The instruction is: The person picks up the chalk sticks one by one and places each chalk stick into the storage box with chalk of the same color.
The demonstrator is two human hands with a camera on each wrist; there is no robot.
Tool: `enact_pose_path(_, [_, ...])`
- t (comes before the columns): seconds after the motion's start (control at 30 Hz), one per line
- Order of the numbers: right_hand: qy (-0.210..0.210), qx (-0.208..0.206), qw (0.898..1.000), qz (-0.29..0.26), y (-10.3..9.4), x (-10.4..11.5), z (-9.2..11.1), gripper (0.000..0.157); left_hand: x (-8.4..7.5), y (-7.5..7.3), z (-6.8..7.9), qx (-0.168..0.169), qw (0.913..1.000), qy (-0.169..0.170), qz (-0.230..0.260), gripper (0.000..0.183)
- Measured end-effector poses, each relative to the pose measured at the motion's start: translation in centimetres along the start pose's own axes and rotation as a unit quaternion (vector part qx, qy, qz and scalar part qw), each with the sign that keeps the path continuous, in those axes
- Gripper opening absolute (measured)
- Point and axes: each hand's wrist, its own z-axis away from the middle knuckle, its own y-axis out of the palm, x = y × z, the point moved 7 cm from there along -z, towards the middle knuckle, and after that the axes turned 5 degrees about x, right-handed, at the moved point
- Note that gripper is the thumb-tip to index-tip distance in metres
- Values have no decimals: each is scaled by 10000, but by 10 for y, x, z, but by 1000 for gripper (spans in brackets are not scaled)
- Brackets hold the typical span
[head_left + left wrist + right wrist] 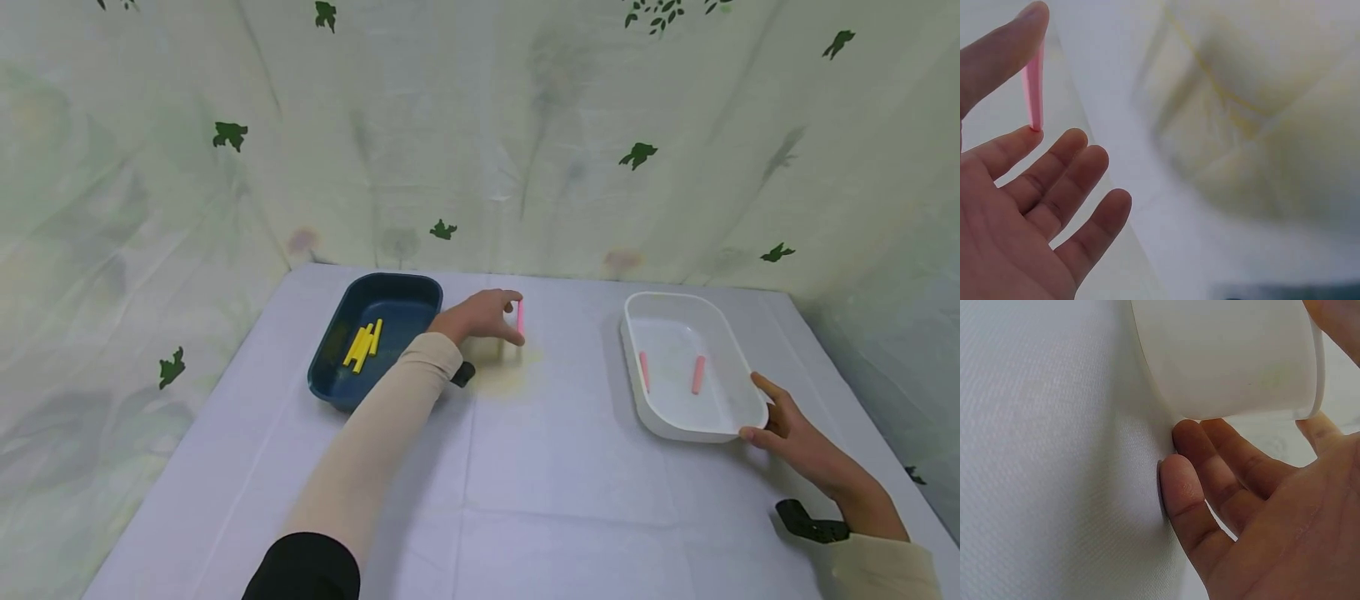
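Between thumb and forefinger, my left hand (480, 317) pinches a slim pink stick (521, 317) by its two ends. The left wrist view shows that stick (1034, 94) upright, with the other fingers spread away from it. This hand is just right of a dark blue tray (397, 293). At the right, my right hand (802, 446) grips the near right corner of a white tray (678, 432). In the right wrist view its fingers lie along the outer wall, low by the cloth. Two pink sticks (698, 375) lie apart inside the white tray.
Several yellow sticks (363, 343) lie in a loose bunch in the dark blue tray. A white cloth (540, 475) covers the table. Behind and at both sides hang pale curtains (480, 125) with green leaf shapes.
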Motion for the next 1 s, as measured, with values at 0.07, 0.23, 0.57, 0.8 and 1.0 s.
enact_pose_path(0.07, [2, -7, 10000, 9, 0, 0, 0, 91, -6, -1, -2, -18, 9999, 32, 150, 87])
enact_pose_path(0.23, [-29, -24, 10000, 6, -1, -1, 1, 90, -23, -1, -6, -103, 9990, 184, 399, 86])
enact_pose_path(0.57, [-45, -36, 10000, 30, 0, -1, 1, 90, -71, 13, -18, 32, 9970, 643, 433, 86])
enact_pose_path(0.8, [-85, -57, 9999, 27, -1, -1, 2, 90, -104, 21, -19, -18, 9945, 1048, 67, 83])
enact_pose_path(1.0, [-65, -38, 10000, 31, -1, -1, 2, 90, -112, 30, -22, -57, 9951, 985, 24, 84])
